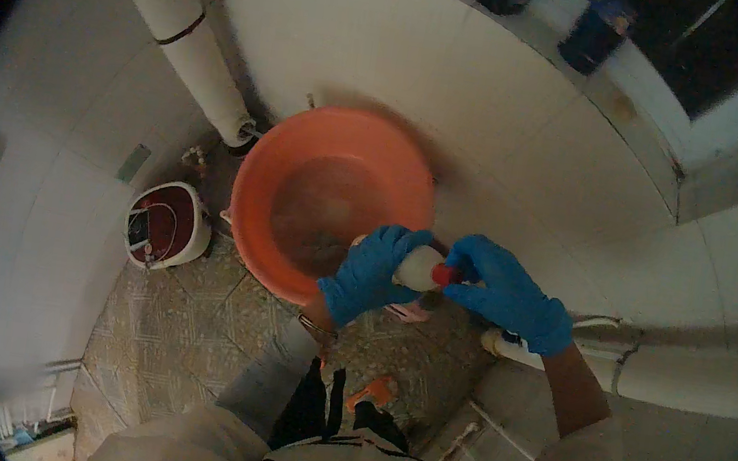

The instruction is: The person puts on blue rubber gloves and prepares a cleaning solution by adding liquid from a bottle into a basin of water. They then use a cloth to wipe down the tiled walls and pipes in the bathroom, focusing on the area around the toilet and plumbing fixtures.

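My left hand (pixel 374 270), in a blue glove, is closed around a white bottle (pixel 416 268). The bottle lies tilted with its red cap (pixel 445 275) pointing right. My right hand (pixel 508 291), gloved in the same blue, has its thumb and fingers at the red cap; whether the cap is loose cannot be told. Behind and below the hands stands a large orange plastic basin (pixel 251 215) on the floor, and what looks like murky water (pixel 327 200) is in it. A pinkish object (pixel 409 311) shows partly beneath the bottle.
A white and dark red bucket-like container (pixel 202 236) stands left of the basin on the patterned tile floor (pixel 189 319). A thick white pipe (pixel 202 62) runs down the corner. Dark bottles (pixel 594 36) line the ledge above. Another white pipe (pixel 664 378) lies along the right wall.
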A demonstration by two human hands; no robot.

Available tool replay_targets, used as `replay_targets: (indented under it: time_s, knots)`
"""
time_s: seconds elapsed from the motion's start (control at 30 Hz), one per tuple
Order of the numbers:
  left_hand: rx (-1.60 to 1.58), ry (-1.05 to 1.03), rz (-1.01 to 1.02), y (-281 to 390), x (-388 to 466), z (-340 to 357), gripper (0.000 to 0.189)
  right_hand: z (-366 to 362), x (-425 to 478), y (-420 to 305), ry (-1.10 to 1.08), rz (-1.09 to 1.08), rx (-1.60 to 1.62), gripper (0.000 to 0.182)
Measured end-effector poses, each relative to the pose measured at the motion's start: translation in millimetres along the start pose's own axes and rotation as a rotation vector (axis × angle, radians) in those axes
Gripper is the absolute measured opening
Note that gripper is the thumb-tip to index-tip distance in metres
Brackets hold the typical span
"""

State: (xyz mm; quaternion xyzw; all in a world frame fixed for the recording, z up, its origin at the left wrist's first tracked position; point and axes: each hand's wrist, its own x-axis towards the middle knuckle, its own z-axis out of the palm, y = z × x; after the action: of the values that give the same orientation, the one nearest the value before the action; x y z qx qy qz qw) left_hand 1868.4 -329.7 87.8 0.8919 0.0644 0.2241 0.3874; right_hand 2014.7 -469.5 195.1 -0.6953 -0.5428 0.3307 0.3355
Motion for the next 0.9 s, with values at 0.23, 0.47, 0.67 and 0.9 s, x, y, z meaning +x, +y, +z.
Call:
replay_targets:
  time_s: [0.23,0.47,0.67,0.9]
  knots:
    - [0.17,0.073,0.03,-35.4,-13.8,-27.4,0.069,21.7,47.6,3.8,-0.166,-0.089,-0.107,0.025]
    - [-0.392,0.204,-0.268,-63.0,-33.5,-9.1,0.066,56.7,65.6,24.6,0.135,-0.28,-0.311,0.021]
    - [-0.95,0.431,-0.491,-53.9,-42.2,20.9,0.064,100.7,54.7,36.1,0.316,-0.251,-0.241,0.048]
    - [-1.428,0.464,-0.717,-6.8,-26.2,17.4,0.056,90.1,13.7,38.9,0.125,0.233,0.311,0.066]
